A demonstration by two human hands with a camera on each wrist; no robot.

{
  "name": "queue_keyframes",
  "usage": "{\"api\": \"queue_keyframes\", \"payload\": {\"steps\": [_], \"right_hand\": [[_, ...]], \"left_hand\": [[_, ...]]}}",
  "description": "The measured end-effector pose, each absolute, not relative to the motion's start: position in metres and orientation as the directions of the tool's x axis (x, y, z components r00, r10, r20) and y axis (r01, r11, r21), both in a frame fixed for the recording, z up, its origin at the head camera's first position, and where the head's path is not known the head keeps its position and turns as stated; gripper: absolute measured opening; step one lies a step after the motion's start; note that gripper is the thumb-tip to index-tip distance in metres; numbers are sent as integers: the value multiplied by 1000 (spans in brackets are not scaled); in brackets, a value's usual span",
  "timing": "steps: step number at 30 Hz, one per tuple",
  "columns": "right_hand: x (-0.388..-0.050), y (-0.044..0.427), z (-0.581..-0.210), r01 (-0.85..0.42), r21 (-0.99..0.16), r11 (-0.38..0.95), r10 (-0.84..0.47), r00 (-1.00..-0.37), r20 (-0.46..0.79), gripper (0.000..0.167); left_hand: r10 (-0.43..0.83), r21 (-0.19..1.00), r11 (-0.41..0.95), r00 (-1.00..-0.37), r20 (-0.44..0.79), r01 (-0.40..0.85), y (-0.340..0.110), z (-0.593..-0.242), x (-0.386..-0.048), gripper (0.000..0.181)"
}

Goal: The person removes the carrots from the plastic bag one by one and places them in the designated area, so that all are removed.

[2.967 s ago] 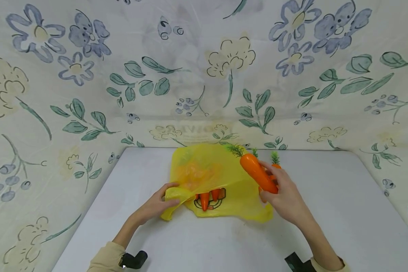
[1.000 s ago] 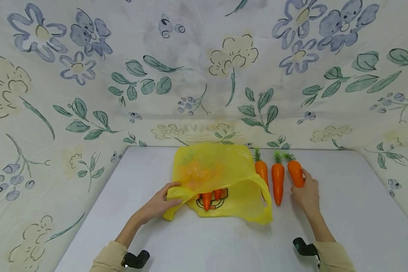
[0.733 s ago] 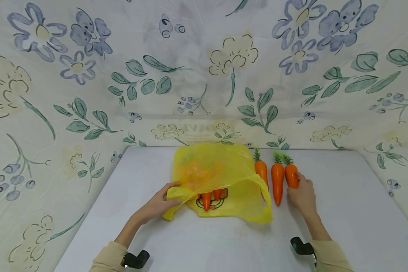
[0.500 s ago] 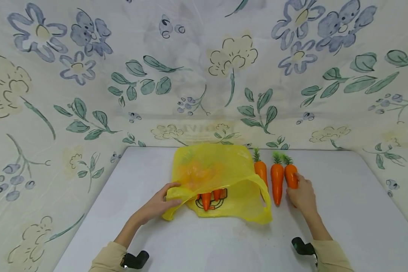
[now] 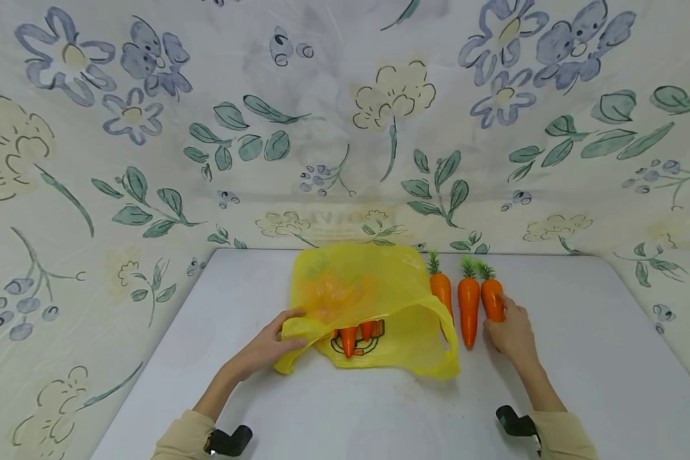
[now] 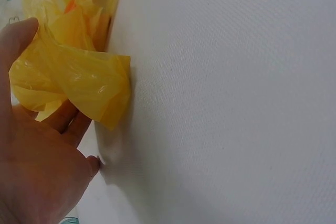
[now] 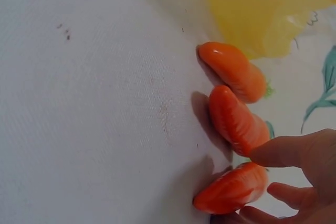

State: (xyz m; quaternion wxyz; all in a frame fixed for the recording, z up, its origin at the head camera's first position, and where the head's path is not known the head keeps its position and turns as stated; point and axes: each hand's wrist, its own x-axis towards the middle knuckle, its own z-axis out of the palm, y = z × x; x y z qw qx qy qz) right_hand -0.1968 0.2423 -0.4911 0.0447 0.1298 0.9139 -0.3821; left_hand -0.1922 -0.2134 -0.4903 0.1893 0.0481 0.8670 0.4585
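A yellow plastic bag (image 5: 374, 275) lies on the white table, its mouth toward me. My left hand (image 5: 267, 346) holds the left side of its mouth, with thumb and fingers around the folded film (image 6: 92, 80). Inside the bag, several orange carrots show through, and the tips of a few carrots (image 5: 349, 340) peek out of the opening. Right of the bag, three carrots with green tops lie in a row. My right hand (image 5: 513, 329) holds the rightmost carrot (image 5: 492, 299), thumb and fingers on either side; the middle carrot (image 5: 468, 312) lies close beside it.
The left carrot of the row (image 5: 440, 291) is partly covered by the bag's right handle (image 5: 450, 345). A flower-printed sheet (image 5: 345, 128) rises behind and beside the table (image 5: 598, 345). Black wrist cameras (image 5: 230, 441) sit on both sleeves.
My right hand has brought a carrot from above the bag down to the right end of the row, then slid it left beside the middle carrot. The left hand stays on the bag.
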Motion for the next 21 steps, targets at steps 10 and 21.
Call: {"api": "queue_keyframes", "payload": {"steps": [10, 21], "right_hand": [[-196, 247, -491, 266, -702, 661, 199, -964, -178, 72], [-192, 246, -477, 224, -717, 660, 187, -973, -132, 70]], "left_hand": [[268, 819, 567, -923, -277, -82, -215, -491, -193, 67], [240, 808, 582, -931, -273, -87, -213, -493, -193, 68]]}}
